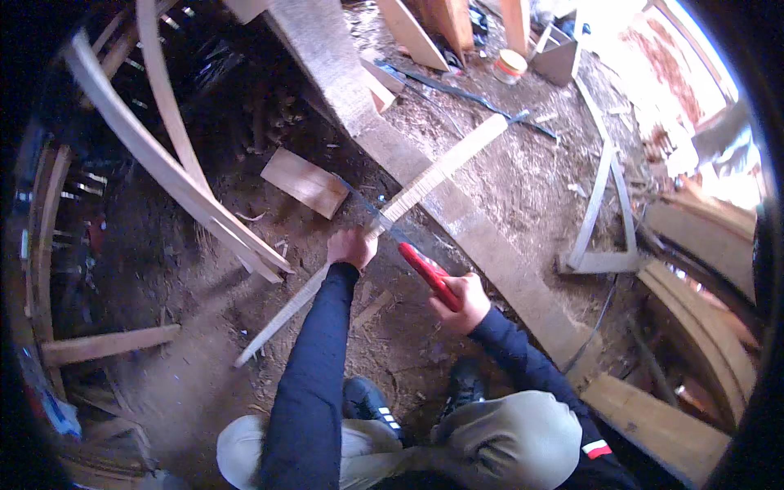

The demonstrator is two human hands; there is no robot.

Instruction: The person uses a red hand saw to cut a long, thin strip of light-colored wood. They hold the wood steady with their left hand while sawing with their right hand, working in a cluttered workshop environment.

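A long thin wooden strip (443, 175) lies slantwise across a heavy timber beam (482, 237), its near end reaching down to the left. My left hand (352, 247) is closed round the strip just left of the beam. In my right hand (462, 304) is the red handle of a handsaw (425, 269). The saw's dark blade crosses the strip close to my left hand and points up and left. How deep the teeth sit in the wood I cannot tell. Beyond the blade's tip a short board (305, 181) lies on the ground.
Long curved wooden strips (155, 155) lean at the left, above a loose plank (110, 345). Past the beam stand a round tub (510, 65), a dark bar (465, 94) and a triangular wooden frame (604, 212). Thick planks (657, 425) lie at the lower right. Shavings litter the dirt floor.
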